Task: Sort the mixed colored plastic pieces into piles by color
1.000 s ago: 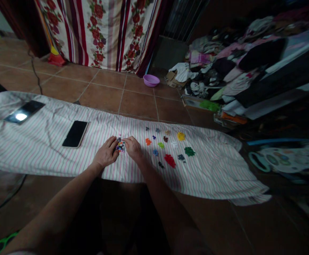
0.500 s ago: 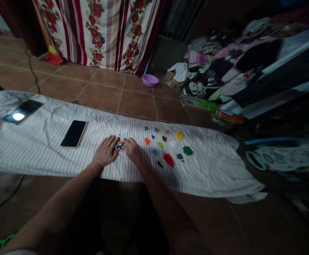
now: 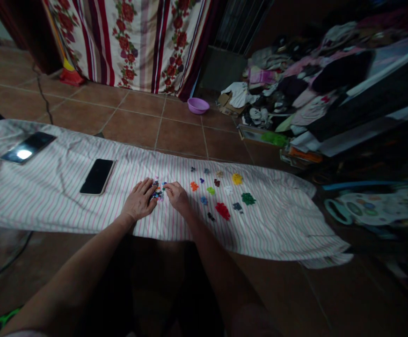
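Note:
A small heap of mixed coloured beads (image 3: 158, 191) lies on a pink-striped white cloth (image 3: 49, 196) spread over the floor. My left hand (image 3: 140, 201) rests flat beside the heap, fingers stretched toward it. My right hand (image 3: 177, 195) sits just right of the heap with thumb and fingers pinched at its edge; what they hold is too small to see. To the right lie sorted little piles: orange (image 3: 194, 186), light green (image 3: 211, 191), yellow (image 3: 237, 179), red (image 3: 223, 211), dark green (image 3: 248, 199) and some darker ones.
A black phone (image 3: 97, 176) and a lit tablet (image 3: 27, 147) lie on the cloth to the left. Behind are tiled floor, a purple bowl (image 3: 198, 106), a flowered curtain and a heap of clothes (image 3: 295, 89) at right.
My right hand's fingers have drawn together at the edge of the mixed heap and shifted slightly right. The left hand stays flat. The view dipped slightly.

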A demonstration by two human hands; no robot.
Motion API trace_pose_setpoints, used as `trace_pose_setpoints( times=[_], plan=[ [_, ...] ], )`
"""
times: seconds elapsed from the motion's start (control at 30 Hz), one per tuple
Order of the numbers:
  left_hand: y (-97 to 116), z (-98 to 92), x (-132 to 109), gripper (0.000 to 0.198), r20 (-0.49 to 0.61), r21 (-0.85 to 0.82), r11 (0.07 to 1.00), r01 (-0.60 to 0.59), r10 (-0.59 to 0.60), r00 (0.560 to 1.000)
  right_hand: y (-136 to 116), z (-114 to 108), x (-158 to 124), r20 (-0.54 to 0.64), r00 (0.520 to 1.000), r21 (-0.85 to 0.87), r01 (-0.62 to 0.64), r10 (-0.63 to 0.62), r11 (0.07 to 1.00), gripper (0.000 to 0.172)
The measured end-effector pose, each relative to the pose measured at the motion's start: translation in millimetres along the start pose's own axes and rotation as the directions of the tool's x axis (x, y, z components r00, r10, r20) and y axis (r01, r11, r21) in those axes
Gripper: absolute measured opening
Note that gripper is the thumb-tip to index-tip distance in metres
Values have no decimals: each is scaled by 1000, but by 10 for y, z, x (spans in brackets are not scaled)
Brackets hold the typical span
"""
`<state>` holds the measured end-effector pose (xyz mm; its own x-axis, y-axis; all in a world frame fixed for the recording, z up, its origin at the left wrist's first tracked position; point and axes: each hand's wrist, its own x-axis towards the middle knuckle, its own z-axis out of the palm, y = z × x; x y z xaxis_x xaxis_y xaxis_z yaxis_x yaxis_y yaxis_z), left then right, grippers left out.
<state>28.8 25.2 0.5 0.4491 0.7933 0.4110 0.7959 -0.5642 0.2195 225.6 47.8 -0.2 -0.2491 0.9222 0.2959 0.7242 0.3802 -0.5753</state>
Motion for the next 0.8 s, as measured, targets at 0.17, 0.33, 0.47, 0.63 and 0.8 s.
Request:
trace_pose_setpoints(
  times=[0.17, 0.33, 0.47, 0.63, 0.8],
  plan=[
    [10, -16, 2, 46, 9, 35, 999, -14, 13, 1000, -102, 2, 52, 19, 997, -122, -76, 79, 990, 33],
    [17, -27, 7, 46, 9, 43, 999, -9, 9, 1000, -158, 1, 95, -10, 988, -184, -151, 152, 971, 26],
    [11, -19, 9, 50, 20, 33, 999, 19, -20, 1000, -180, 10, 119, -44, 975, -228, -221, 216, 948, 16],
    [-2, 0, 11, 55, 43, 20, 998, 56, -57, 997, -178, 22, 98, -79, 971, -227, -237, 225, 944, 13],
    [18, -29, 15, 53, 116, 53, 998, -35, 29, 993, -101, 0, -10, -169, 968, 10, -187, 186, 982, 9]
  ],
)
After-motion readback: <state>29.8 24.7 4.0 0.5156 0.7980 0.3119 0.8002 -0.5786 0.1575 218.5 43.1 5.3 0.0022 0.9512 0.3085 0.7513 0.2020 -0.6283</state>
